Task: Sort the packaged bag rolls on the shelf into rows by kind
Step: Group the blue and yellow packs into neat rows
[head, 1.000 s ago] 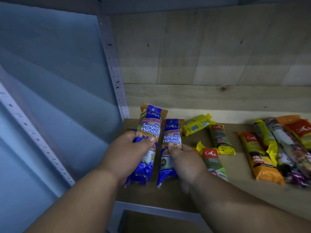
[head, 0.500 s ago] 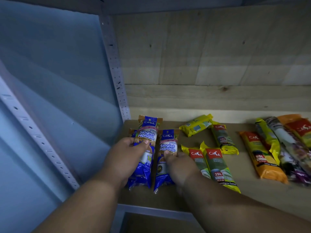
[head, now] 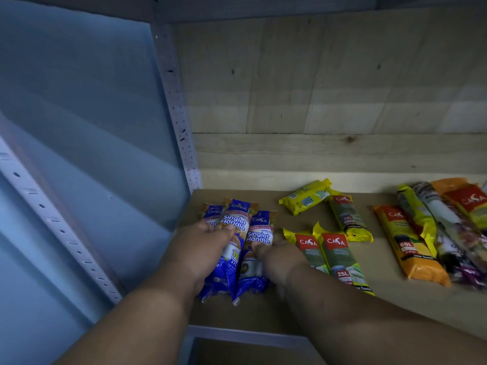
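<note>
Both grips were lining up blue rolls: left hand [head: 200,248] clasped one blue roll [head: 233,233], right hand [head: 279,255] pinched its neighbour [head: 259,237]. Next, probably the yellow rolls [head: 334,255] just right.

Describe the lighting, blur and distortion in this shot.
Head view: dim overall, with a brighter band along the wooden back wall just above the shelf. The shelf post bows, a sign of wide-angle distortion. The blue Singlet Handle packs read sharply, while the forearms at the bottom edge are softer. The far-right packs are cut off by the frame.
</note>
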